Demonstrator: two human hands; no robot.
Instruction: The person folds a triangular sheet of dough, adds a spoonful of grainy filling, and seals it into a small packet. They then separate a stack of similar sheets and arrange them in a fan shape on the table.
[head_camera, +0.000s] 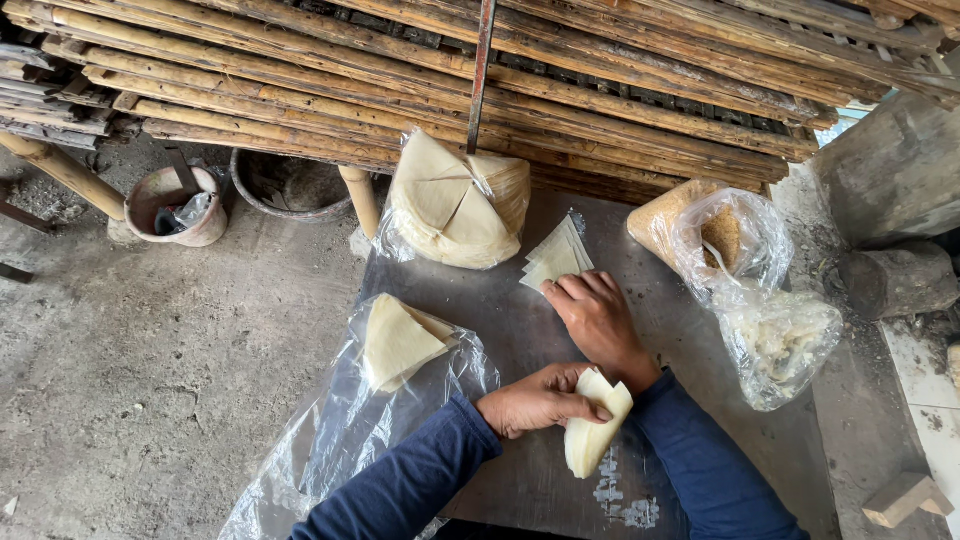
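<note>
Folding is judged barely begun: one pale triangular wrapper sheet (592, 432) is pinched in the left hand (538, 398), while the right hand (598, 318) presses fingertips onto a small fanned wrapper stack (556, 255); a large bagged wrapper pile (455, 205) is left untouched.

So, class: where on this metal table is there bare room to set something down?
Bare metal table lies between the bagged wedge, the big wafer stack and the right hand. Another patch lies behind that hand, before the crumb bags. The near edge, around the left hand, is crowded.
</note>
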